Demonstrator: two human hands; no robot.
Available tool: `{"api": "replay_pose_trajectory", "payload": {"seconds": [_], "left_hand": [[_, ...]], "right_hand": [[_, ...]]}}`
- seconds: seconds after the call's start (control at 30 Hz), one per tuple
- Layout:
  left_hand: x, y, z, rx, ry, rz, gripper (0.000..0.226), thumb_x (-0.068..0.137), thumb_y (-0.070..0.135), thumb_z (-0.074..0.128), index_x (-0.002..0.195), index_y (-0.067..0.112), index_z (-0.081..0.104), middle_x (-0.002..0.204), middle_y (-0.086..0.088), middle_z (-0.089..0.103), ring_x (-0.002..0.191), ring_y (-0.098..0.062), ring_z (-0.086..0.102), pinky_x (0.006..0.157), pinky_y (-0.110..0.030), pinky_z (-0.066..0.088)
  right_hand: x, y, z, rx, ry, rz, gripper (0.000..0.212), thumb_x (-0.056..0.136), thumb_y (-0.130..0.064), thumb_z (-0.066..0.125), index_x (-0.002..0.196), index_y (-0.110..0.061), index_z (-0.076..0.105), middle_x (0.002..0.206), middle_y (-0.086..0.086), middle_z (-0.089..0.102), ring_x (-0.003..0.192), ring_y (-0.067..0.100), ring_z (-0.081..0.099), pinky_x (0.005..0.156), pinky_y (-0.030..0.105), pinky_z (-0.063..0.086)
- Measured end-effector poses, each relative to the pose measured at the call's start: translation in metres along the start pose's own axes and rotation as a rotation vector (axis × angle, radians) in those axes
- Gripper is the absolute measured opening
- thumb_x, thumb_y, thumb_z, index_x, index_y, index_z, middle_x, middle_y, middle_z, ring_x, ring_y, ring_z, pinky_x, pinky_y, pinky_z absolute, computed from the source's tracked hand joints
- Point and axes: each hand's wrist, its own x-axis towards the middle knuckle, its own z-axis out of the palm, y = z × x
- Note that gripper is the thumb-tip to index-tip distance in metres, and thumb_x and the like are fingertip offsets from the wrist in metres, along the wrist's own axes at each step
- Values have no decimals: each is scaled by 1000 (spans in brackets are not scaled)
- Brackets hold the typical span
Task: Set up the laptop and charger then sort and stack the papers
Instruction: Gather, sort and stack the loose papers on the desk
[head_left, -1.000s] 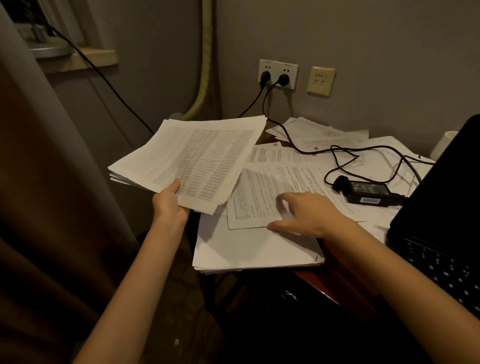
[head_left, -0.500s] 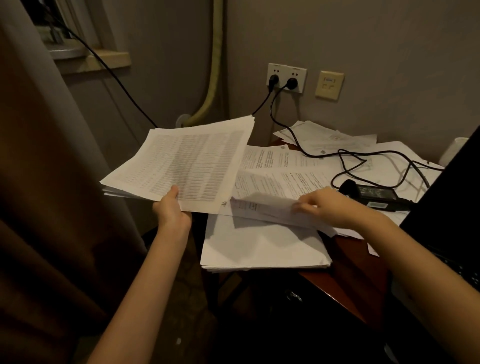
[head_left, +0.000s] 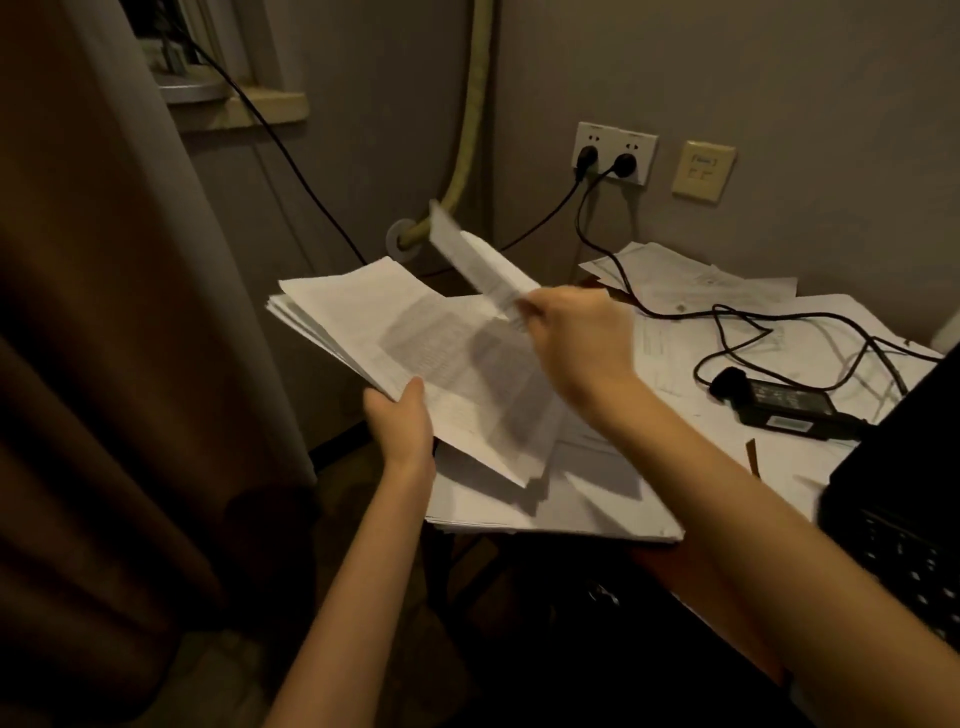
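From the head camera, the left hand (head_left: 402, 421) grips a thick sheaf of white printed sheets (head_left: 415, 358) by its near edge, thumb on top and fingers curled beneath, holding it in the air just off the left side of the dark reddish wooden table (head_left: 691, 582). The right hand (head_left: 574, 338) is raised over that sheaf, its fingers pinching a single white printed sheet (head_left: 480, 260) that stands tilted and blurred, its far end pointing up towards the wall.

Below both hands a flat pile of white papers (head_left: 571, 509) lies at the table's near-left corner, overhanging the edge a little. More loose white sheets (head_left: 691, 280) are spread across the back of the table. On them rests the black rectangular charger brick (head_left: 784, 408), its black cable (head_left: 727, 312) looping over the papers and running up to a white double wall socket (head_left: 615, 153) (both outlets carry black plugs). The open black laptop (head_left: 909, 493) sits at the right edge, just beside the brick. A brown curtain (head_left: 104, 364) hangs on the left.
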Motion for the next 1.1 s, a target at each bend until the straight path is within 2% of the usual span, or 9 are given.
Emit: {"api": "replay_pose_trajectory", "payload": {"seconds": [0.07, 0.17, 0.27, 0.37, 0.5, 0.63, 0.83, 0.97, 1.1], "left_hand": [[-9, 0, -1, 3, -1, 24, 16, 98, 18, 49, 113, 10, 46, 113, -6, 55, 107, -22, 56, 88, -34, 48], [-15, 1, -7, -52, -62, -28, 47, 99, 44, 41, 129, 9, 52, 120, -4, 60, 107, -20, 58, 92, -34, 48], [-13, -2, -16, -34, -129, -50, 46, 93, 53, 46, 122, 21, 59, 114, -3, 66, 104, -20, 63, 92, -39, 52], [-10, -8, -20, -1, -115, -58, 33, 92, 27, 61, 121, 15, 56, 114, -6, 67, 103, -24, 65, 90, -43, 54], [-11, -13, -17, -61, -105, -74, 27, 93, 6, 51, 117, 17, 52, 120, -3, 64, 106, -20, 62, 92, -38, 52], [-14, -14, -11, -51, -130, 16, 41, 92, -3, 50, 129, 14, 50, 121, 0, 62, 109, -16, 61, 91, -31, 52], [-15, -16, -9, -152, -7, -22, 40, 96, -5, 42, 132, 12, 47, 118, -3, 60, 104, -18, 60, 86, -31, 52], [-22, -11, -7, -318, 147, -67, 40, 98, -4, 36, 134, 12, 42, 106, 1, 58, 97, -18, 60, 69, -23, 52], [-27, -7, -4, -436, 230, -95, 43, 99, -2, 34, 140, 11, 36, 119, -7, 54, 102, -21, 57, 81, -30, 51]], "right_hand": [[2, -33, 19, 97, -198, 54, 31, 96, -34, 48, 99, -18, 73, 89, 4, 70, 84, 25, 63, 71, 35, 48], [-2, -73, 37, 375, -469, 180, 46, 97, -43, 43, 72, -12, 65, 64, 3, 58, 66, 23, 59, 68, 37, 49], [-7, -82, 43, 630, -660, 216, 61, 101, -47, 25, 92, -7, 70, 82, 11, 68, 78, 23, 64, 81, 36, 49], [-2, -56, 40, 787, -676, 374, 67, 100, -51, 18, 109, -8, 68, 102, 13, 69, 94, 23, 64, 84, 33, 49], [7, 20, 49, 337, -492, 405, 37, 98, -26, 46, 133, -13, 51, 132, 9, 54, 117, 25, 52, 95, 35, 43], [-3, 87, 57, -44, -679, 453, 46, 98, -29, 39, 141, -14, 34, 141, 17, 39, 129, 35, 36, 107, 49, 31], [-16, 120, 52, 34, -769, 324, 46, 99, -29, 38, 142, -15, 33, 136, 16, 43, 121, 32, 44, 103, 42, 37], [-19, 125, 40, 24, -831, 234, 55, 95, -36, 48, 145, -20, 31, 139, 10, 44, 122, 28, 47, 102, 42, 40], [-28, 123, 34, -143, -704, 122, 55, 95, -45, 44, 142, -19, 33, 127, 8, 57, 108, 26, 57, 83, 35, 46]]}}
